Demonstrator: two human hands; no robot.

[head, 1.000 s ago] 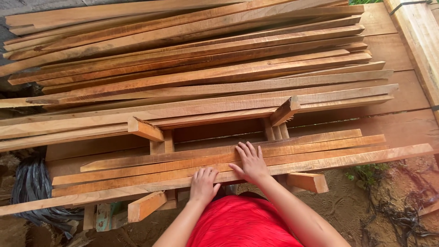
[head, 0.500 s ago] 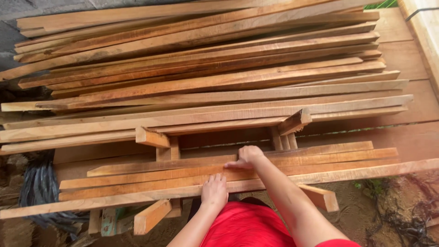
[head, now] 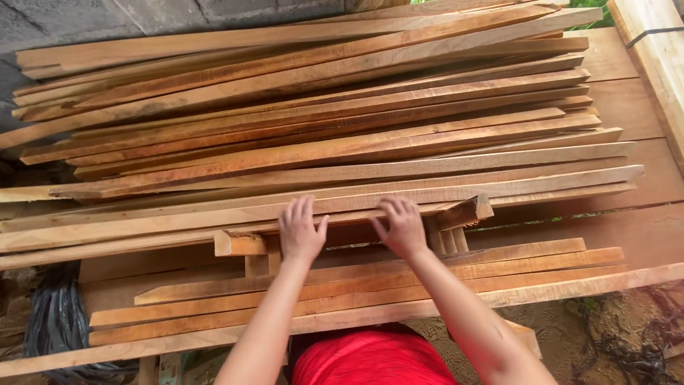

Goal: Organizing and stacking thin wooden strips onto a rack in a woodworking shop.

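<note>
Stacked planks (head: 342,142) block ahead; open gap (head: 356,239) beneath their front edge.
</note>
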